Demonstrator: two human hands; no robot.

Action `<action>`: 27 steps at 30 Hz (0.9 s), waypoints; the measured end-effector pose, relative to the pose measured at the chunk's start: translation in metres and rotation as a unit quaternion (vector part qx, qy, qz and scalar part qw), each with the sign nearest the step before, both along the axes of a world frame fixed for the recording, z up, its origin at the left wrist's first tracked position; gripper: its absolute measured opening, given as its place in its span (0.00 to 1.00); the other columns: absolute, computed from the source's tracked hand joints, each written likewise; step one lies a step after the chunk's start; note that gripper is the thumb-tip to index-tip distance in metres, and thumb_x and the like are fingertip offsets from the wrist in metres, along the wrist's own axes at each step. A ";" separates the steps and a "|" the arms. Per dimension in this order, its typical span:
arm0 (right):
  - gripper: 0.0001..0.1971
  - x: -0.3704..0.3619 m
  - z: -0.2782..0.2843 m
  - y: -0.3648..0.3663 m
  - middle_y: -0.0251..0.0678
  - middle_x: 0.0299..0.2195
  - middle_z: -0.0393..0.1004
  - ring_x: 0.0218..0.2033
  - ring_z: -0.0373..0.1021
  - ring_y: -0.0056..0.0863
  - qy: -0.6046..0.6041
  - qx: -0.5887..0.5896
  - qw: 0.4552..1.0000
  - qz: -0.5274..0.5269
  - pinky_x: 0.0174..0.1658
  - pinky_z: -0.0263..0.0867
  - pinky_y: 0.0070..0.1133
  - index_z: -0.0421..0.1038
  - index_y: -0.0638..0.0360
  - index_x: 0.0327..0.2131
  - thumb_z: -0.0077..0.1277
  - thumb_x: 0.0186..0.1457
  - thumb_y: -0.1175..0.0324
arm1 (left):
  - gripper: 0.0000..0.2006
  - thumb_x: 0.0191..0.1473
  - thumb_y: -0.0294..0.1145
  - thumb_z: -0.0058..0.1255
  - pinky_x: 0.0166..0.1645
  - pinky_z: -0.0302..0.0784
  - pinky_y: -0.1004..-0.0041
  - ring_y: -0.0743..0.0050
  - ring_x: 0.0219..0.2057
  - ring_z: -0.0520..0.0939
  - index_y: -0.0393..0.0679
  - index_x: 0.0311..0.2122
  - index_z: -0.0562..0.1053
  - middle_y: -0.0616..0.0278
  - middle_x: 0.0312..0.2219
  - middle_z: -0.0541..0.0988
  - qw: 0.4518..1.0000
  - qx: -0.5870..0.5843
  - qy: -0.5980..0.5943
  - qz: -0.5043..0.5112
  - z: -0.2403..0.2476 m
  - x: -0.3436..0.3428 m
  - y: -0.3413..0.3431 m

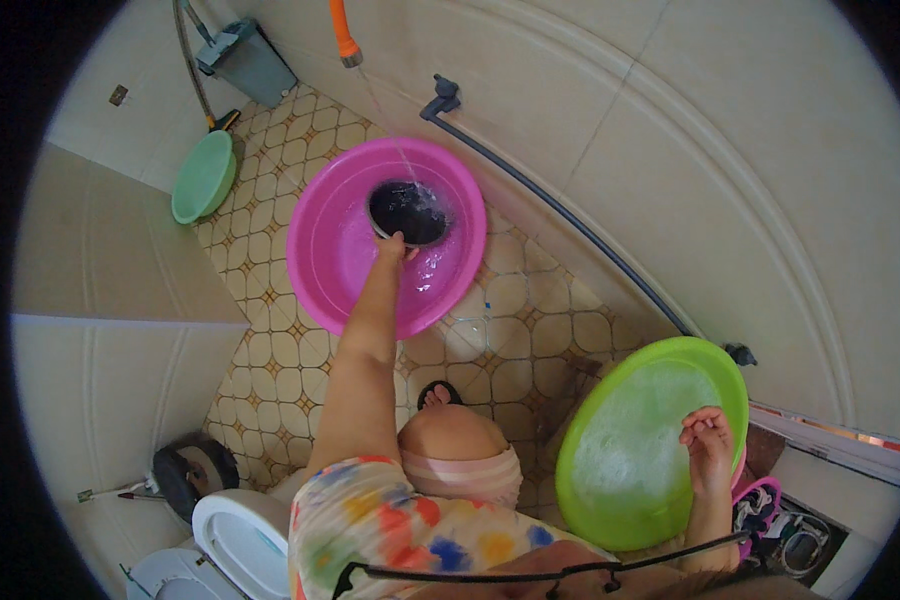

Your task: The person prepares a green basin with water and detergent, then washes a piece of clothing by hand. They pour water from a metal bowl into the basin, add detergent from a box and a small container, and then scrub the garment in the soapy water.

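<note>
My left hand (397, 246) grips the near rim of a dark round pot (392, 205), tilted inside a large pink basin (315, 255). A thin stream from the orange hose (345, 35) above falls into the pot, and water splashes within it. Shallow water glints in the basin around it. My right hand (708, 438) hovers over the right side of a lime-green basin (577, 455) with white suds in it. Its fingers are loosely bent and apart, and nothing shows in them.
A tiled floor (270, 300) lies between the walls. A grey pipe (570, 220) runs along the right wall. A pale green basin (205, 178) and a grey bin (253, 65) stand at the far left. A white toilet (240, 535) is near left; pink containers (760, 500) sit near right.
</note>
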State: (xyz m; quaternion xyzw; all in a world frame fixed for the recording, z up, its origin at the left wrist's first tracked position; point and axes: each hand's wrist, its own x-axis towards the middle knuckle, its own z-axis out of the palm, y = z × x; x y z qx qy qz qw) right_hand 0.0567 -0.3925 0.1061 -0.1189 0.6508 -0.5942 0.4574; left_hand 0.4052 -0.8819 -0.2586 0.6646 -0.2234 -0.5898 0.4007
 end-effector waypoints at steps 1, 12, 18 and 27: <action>0.04 0.001 0.002 0.001 0.34 0.28 0.70 0.25 0.65 0.19 0.002 0.003 1.000 -0.007 0.31 0.62 0.16 0.66 0.59 0.32 0.45 0.50 0.75 | 0.32 0.48 0.22 0.46 0.30 0.81 0.59 0.55 0.36 0.76 0.50 0.57 0.47 0.48 0.43 0.68 0.998 0.008 0.064 0.014 -0.007 0.001 0.004; 0.03 0.008 0.021 0.029 0.35 0.28 0.71 0.26 0.65 0.20 0.012 -0.015 1.000 0.005 0.32 0.61 0.16 0.66 0.59 0.32 0.43 0.53 0.74 | 0.17 0.53 0.31 0.43 0.44 0.70 0.57 0.61 0.40 0.75 0.46 0.50 0.64 0.58 0.41 0.73 0.983 0.084 -0.060 -0.152 -0.020 0.031 0.020; 0.05 0.006 0.036 0.058 0.36 0.29 0.71 0.25 0.64 0.20 0.040 -0.024 0.999 -0.009 0.31 0.61 0.16 0.66 0.60 0.34 0.43 0.54 0.72 | 0.20 0.52 0.33 0.44 0.47 0.65 0.63 0.68 0.41 0.75 0.45 0.51 0.63 0.61 0.41 0.74 0.954 0.049 -0.034 -0.295 0.138 -0.042 0.074; 0.09 -0.004 0.019 0.091 0.32 0.30 0.72 0.27 0.66 0.17 0.104 -0.024 0.990 0.090 0.33 0.63 0.15 0.67 0.61 0.37 0.47 0.52 0.69 | 0.19 0.50 0.32 0.48 0.40 0.72 0.72 0.67 0.36 0.78 0.43 0.49 0.67 0.58 0.40 0.75 0.689 -0.267 -0.121 -0.662 0.349 -0.133 0.223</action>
